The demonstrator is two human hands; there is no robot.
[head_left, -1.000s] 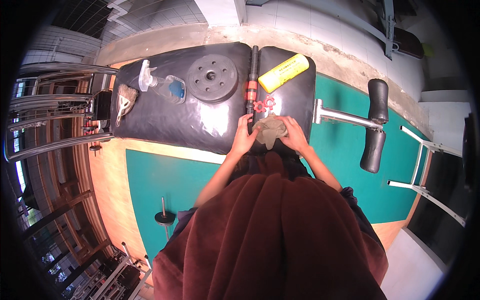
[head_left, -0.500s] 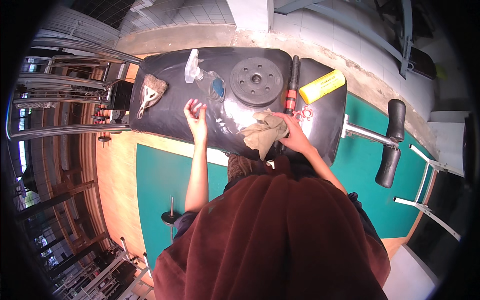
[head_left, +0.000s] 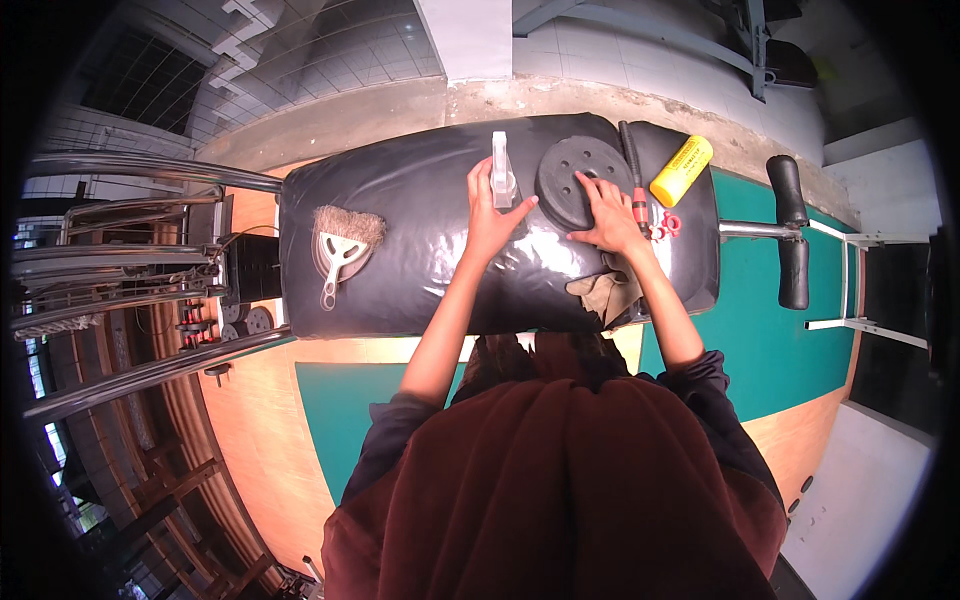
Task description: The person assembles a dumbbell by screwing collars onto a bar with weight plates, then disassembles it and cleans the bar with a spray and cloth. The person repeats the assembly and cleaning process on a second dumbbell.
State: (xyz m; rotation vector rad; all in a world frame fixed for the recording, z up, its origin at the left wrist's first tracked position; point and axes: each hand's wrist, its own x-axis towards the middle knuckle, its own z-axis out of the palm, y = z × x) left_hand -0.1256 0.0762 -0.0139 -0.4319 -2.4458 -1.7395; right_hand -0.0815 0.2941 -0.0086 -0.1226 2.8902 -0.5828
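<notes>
Head view, left hand [head_left: 492,215] now gripping spray bottle [head_left: 501,172], right hand [head_left: 610,215] moved onto weight plate [head_left: 580,180]

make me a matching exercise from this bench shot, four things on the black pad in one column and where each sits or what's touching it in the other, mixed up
Things:
1. clear spray bottle
2. round black weight plate
3. hand brush
4. yellow cylinder

Places or states:
A. lies alone on the left part of the bench pad, no hand near it
B. under the fingers of the right hand
C. at the far right of the pad, beyond the red-and-black tool
D. held by the left hand

Pairs: 1-D, 2-B, 3-A, 4-C
</notes>
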